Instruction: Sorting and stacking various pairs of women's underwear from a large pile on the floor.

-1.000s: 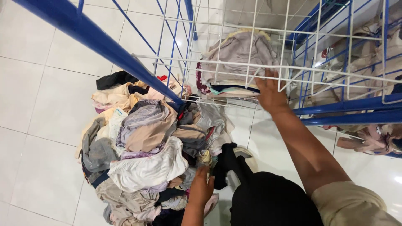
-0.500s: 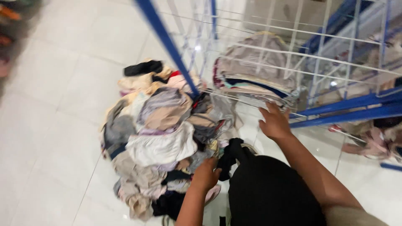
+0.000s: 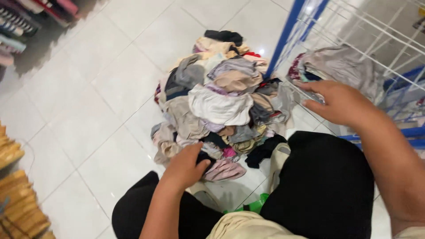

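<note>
Black trousers point(image 3: 327, 186), beige top point(image 3: 248, 225)

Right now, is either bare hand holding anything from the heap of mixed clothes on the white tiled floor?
Nothing is clearly held. The left hand rests on the near edge of the heap of mixed clothes; whether it grips cloth cannot be told. The right hand hangs open and empty.

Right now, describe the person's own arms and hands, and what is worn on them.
Both forearms are bare. The left hand and right hand wear no gloves, and no rings or watch show. A beige short sleeve edges the right upper arm. No left sleeve shows.
</note>
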